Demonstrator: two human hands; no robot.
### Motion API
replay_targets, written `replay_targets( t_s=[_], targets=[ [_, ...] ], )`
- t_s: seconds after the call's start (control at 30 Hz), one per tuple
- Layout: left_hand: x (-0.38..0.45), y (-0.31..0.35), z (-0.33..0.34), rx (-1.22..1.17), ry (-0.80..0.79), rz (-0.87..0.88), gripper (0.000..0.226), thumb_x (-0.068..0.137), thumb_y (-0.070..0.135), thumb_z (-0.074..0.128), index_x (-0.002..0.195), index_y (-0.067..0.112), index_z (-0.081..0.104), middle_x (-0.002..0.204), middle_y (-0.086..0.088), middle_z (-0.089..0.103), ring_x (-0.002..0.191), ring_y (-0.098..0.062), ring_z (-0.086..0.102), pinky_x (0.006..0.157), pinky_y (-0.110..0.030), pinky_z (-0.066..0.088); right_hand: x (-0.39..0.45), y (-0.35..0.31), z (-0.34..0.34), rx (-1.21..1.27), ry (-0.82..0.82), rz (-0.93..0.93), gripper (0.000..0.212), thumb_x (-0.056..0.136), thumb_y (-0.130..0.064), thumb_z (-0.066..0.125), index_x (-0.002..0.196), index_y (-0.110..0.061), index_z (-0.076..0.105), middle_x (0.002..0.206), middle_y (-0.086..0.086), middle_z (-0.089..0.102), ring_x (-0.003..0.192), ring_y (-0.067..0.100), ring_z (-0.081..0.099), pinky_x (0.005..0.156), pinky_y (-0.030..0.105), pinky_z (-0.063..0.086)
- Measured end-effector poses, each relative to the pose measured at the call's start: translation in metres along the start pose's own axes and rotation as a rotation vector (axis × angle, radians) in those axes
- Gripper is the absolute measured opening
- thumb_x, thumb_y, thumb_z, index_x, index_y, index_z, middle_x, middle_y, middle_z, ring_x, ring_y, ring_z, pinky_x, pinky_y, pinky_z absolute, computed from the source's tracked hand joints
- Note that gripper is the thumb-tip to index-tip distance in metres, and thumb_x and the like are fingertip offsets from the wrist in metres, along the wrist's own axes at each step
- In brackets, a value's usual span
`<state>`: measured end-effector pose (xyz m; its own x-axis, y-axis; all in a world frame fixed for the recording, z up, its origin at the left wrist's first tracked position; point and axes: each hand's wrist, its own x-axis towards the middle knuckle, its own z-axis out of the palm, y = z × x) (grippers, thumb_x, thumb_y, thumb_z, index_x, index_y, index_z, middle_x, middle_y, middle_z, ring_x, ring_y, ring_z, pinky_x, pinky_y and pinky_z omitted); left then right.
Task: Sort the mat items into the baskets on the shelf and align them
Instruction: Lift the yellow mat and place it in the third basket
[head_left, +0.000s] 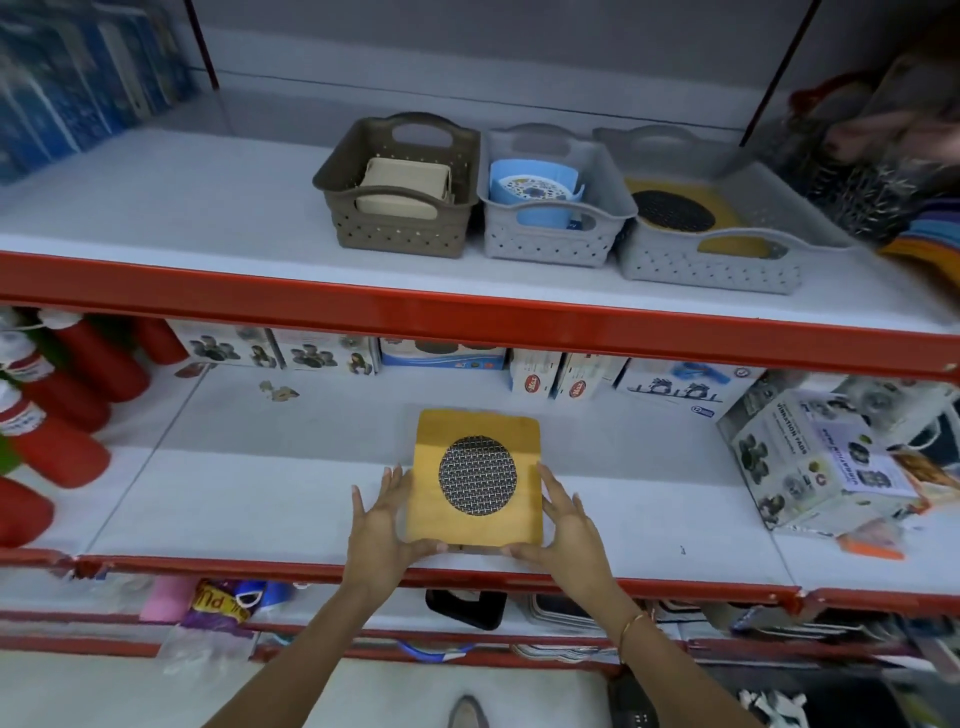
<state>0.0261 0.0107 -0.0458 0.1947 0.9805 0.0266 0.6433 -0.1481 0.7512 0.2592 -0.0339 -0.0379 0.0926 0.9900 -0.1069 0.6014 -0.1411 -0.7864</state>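
A yellow square mat (475, 431) with a round dark mesh centre is held over the middle shelf. My left hand (382, 525) grips its left edge and near corner, and my right hand (563, 519) grips its right edge. On the upper shelf stand three baskets in a row. The brown basket (400, 234) holds beige mats. The middle grey basket (545, 244) holds blue round items. The right grey basket (711, 267) holds another yellow mat (680, 208) with a dark mesh circle.
Red bottles (78, 395) lie at the left of the middle shelf (260, 493). Product boxes (815, 457) sit along its back and right. The upper shelf (156, 208) has a red front lip. Blue packages (67, 78) stand far left, and brushes hang at the upper right.
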Motion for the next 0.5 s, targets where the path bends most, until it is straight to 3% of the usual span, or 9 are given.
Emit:
replay_targets(
  t_s=[0.13,0.23,0.3,0.4,0.5],
  targets=[
    [-0.023,0.016,-0.014,-0.092,0.011,-0.015,0.109,0.058,0.039,0.085,0.148,0.017,0.027,0.153,0.001,0.029,0.142,-0.007,0.000,0.119,-0.035,0.001,-0.030,-0.015,-0.006,0.053,0.065,-0.022,0.112,0.062,-0.033,0.087,0.149,-0.038,0.017,0.141,-0.032,0.030,0.138,0.010,0.037,0.117,0.049,0.025],
    [-0.046,0.031,-0.027,-0.126,0.029,-0.045,0.106,0.061,0.035,0.085,0.148,0.022,0.026,0.152,0.008,0.028,0.139,-0.011,-0.009,0.115,-0.046,0.024,-0.054,-0.024,-0.011,0.050,0.124,-0.080,0.111,0.062,-0.039,0.086,0.142,-0.057,0.010,0.152,-0.024,0.028,0.144,0.019,0.029,0.111,0.051,0.035],
    [-0.061,0.042,-0.036,-0.137,0.039,-0.009,0.105,0.061,0.033,0.086,0.148,0.025,0.026,0.146,0.021,0.020,0.144,-0.019,0.000,0.107,-0.053,0.035,-0.070,-0.030,-0.015,0.051,0.168,-0.114,0.111,0.062,-0.042,0.085,0.142,-0.057,0.010,0.152,-0.023,0.029,0.143,0.019,0.030,0.108,0.050,0.040],
    [-0.081,0.053,-0.048,-0.157,0.075,0.061,0.107,0.061,0.032,0.086,0.147,0.033,0.024,0.125,0.042,0.003,0.139,-0.037,0.029,0.088,-0.060,0.049,-0.095,-0.047,-0.026,0.071,0.231,-0.188,0.109,0.063,-0.036,0.086,0.144,-0.054,0.014,0.149,-0.029,0.027,0.138,0.006,0.037,0.101,0.043,0.049],
    [-0.095,0.072,-0.064,-0.170,0.109,0.157,0.105,0.060,0.042,0.082,0.147,0.036,0.023,0.134,0.036,0.014,0.139,-0.032,0.031,0.094,-0.058,0.047,-0.112,-0.065,-0.041,0.053,0.271,-0.277,0.106,0.065,-0.034,0.085,0.140,-0.059,0.015,0.153,-0.027,0.024,0.139,0.001,0.034,0.110,0.036,0.041]
  ],
)
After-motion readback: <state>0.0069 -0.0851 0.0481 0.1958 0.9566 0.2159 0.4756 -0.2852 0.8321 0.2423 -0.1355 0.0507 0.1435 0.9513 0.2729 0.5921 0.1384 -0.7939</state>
